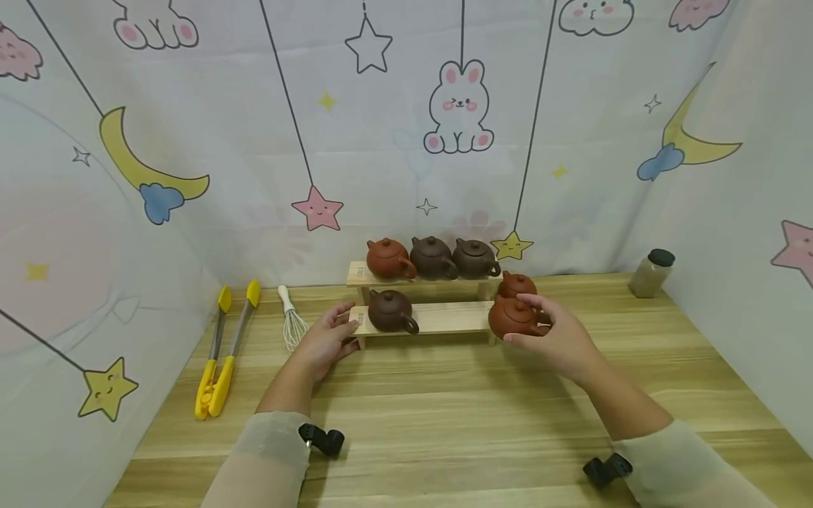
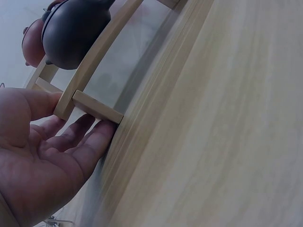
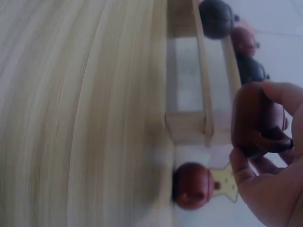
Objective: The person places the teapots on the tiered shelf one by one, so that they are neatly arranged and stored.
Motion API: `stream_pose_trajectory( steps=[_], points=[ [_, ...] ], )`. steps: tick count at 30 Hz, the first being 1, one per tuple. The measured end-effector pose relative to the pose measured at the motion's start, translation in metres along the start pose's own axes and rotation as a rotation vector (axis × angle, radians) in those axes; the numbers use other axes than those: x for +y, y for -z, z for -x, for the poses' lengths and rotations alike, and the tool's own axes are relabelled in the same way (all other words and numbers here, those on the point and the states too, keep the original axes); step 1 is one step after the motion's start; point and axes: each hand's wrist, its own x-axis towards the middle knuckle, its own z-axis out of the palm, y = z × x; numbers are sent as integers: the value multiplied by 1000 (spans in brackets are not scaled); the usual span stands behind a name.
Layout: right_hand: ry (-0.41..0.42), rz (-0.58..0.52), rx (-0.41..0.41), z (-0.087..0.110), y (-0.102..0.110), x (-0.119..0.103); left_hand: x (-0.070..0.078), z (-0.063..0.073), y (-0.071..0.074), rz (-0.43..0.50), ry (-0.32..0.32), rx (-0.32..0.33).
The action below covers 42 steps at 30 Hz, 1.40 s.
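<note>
A two-tier wooden stand (image 1: pixel 451 319) carries small clay teapots. My left hand (image 1: pixel 325 343) grips the left end of its lower board, thumb on top and fingers beneath by the leg (image 2: pixel 97 108). With thumb and fingers, my right hand (image 1: pixel 565 344) holds a reddish-brown teapot (image 1: pixel 510 319) at the lower board's right end; its handle faces the palm in the right wrist view. A dark brown teapot (image 1: pixel 389 311) sits at the left of that board. On the upper board stand a reddish teapot (image 1: pixel 386 258) and two dark ones (image 1: pixel 432 258), (image 1: pixel 473 259).
Another reddish teapot (image 3: pixel 191 185) stands on the table beyond the stand's right end, partly hidden behind the held one in the head view. Yellow-handled tongs (image 1: pixel 222 381) and a whisk (image 1: pixel 291 321) lie at left. A dark-lidded jar (image 1: pixel 651 276) stands back right. Printed cloth (image 1: pixel 394 155) encloses the table.
</note>
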Motion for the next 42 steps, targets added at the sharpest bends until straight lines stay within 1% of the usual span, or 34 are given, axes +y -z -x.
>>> stream_pose_trajectory(
  steps=[3, 10, 16, 22, 30, 37, 42],
  points=[
    [20, -10, -26, -2, -13, -7, -1, 0, 1, 6, 3, 1],
    [63, 16, -62, -15, -38, -16, -1, -1, 0, 9, 0, -6],
    [51, 15, -83, -27, -56, -26, 1, 1, 0, 6, -12, -12],
    [49, 13, -85, -40, -71, -35, 1, 1, -1, -1, 1, -5],
    [40, 37, -77, -56, -85, -43, 0, 1, 0, -11, 0, -9],
    [11, 62, -75, -65, -93, -48, 1, 1, 0, -2, -4, -11],
    [32, 98, -69, -70, -96, -47, 1, 1, 0, -1, -4, -16]
  ],
)
